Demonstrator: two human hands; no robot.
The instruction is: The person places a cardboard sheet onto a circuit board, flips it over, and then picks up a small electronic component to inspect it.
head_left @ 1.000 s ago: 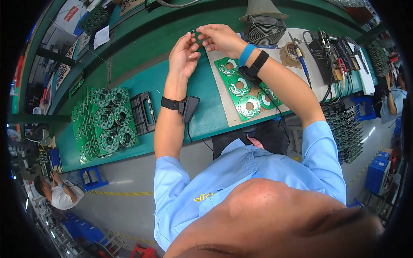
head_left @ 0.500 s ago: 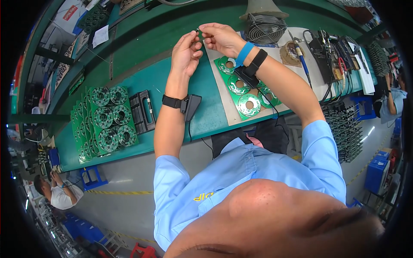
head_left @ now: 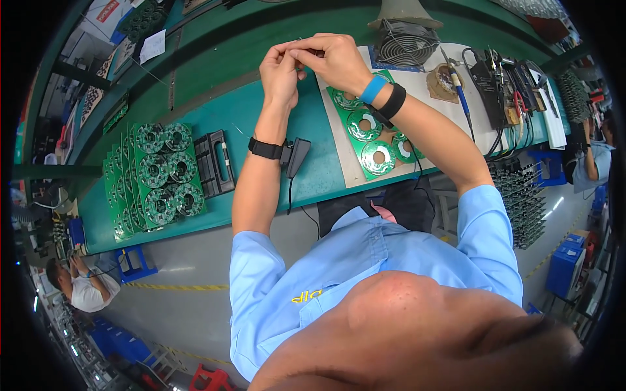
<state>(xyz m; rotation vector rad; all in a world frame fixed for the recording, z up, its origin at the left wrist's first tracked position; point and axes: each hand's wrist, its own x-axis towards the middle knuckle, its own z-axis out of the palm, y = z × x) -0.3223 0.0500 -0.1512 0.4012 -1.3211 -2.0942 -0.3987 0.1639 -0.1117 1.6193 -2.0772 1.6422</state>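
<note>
My left hand (head_left: pixel 280 77) and my right hand (head_left: pixel 339 60) meet over the far side of the green bench, fingertips pressed together in a pinch. What lies between the fingers is hidden now; a tiny dark piece showed there half a second ago. Below my right wrist, a green circuit board panel (head_left: pixel 369 171) with several ring-shaped boards rests on a pale sheet (head_left: pixel 338 156). To the left of my left forearm stands a row of upright circuit board panels (head_left: pixel 156 164), beside a black plastic tray (head_left: pixel 210 171).
A black fan (head_left: pixel 407 44) sits at the back, next to a soldering iron (head_left: pixel 462 98) with a blue grip. Pliers and other hand tools (head_left: pixel 518 98) crowd the right. Cables hang from both wrist straps. Other people work at far left and far right.
My hands have closed together; the right fingers moved left over the left fingertips, covering the small dark piece. The view has shifted slightly.
</note>
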